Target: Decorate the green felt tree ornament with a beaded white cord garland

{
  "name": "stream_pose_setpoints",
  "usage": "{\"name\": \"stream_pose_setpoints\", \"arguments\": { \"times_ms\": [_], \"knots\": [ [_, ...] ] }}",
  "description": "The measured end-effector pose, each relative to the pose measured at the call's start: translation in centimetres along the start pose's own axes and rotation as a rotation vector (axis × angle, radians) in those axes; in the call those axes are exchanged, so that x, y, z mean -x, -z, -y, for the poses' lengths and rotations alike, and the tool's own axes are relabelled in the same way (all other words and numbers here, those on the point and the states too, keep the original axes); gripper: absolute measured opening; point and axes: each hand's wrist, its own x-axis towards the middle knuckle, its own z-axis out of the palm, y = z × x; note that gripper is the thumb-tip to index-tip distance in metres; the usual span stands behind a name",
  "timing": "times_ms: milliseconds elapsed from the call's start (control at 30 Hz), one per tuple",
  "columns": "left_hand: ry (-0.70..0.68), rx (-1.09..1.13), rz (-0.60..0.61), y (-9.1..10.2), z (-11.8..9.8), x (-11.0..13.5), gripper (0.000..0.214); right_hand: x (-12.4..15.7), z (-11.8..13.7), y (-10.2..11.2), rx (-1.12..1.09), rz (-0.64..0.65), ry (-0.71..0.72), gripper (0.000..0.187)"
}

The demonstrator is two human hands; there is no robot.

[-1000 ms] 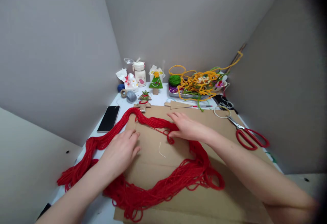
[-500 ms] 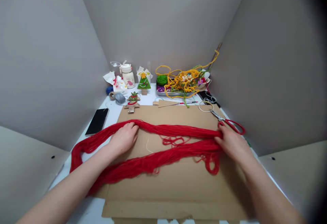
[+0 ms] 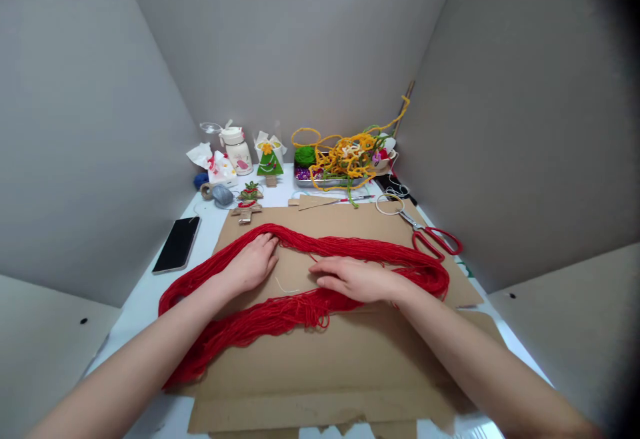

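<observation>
A long loop of red yarn (image 3: 280,315) lies spread over a sheet of brown cardboard (image 3: 310,372). Inside the loop, my left hand (image 3: 254,262) rests with its fingertips against the far strands; the fingers lie flat and hold nothing that I can see. My right hand (image 3: 353,277) reaches across the loop's right part, its fingers stretched out to the left with thumb apart, above the near strands. A short pale thread (image 3: 286,288) lies on the cardboard between both hands.
Red-handled scissors (image 3: 435,242) lie at the right beside a pale ring (image 3: 390,204). A black phone (image 3: 177,244) is at the left. Behind stand a metal tray (image 3: 330,183) heaped with yellow yarn (image 3: 350,155), a white bottle (image 3: 238,152) and a green felt tree (image 3: 270,164).
My right hand has let go of the loop's right end and moved left into its middle. The right end now lies rounded and wider; my left hand stays by the far strands.
</observation>
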Motion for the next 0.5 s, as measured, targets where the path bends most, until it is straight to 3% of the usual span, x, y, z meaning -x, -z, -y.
{"name": "stream_pose_setpoints", "arguments": {
  "times_ms": [33, 100, 200, 267, 400, 500],
  "knots": [
    [0.012, 0.004, -0.004, 0.1, -0.1, -0.2, 0.050, -1.3, -0.9, 0.0, 0.019, -0.024, 0.009, 0.030],
    [0.007, 0.028, -0.018, 0.7, -0.7, -0.1, 0.049, -3.1, -3.1, 0.5, 0.080, -0.197, -0.099, 0.030],
    [-0.064, 0.120, 0.018, 2.2, -2.6, 1.5, 0.045, -2.9, -4.7, 1.7, 0.099, -0.290, -0.155, 0.035],
    [-0.086, 0.193, 0.109, 2.9, -4.1, 3.2, 0.047, -1.1, -4.1, 1.9, 0.081, -0.242, -0.123, 0.036],
    [-0.096, 0.215, 0.235, 2.5, -6.8, 6.6, 0.064, 4.8, -1.1, 0.2, 0.073, 0.057, -0.133, 0.044],
    [-0.156, 0.202, 0.331, 1.9, -8.2, 8.5, 0.027, 9.0, 0.5, -1.1, 0.141, 0.065, -0.282, 0.011]
  ]
}}
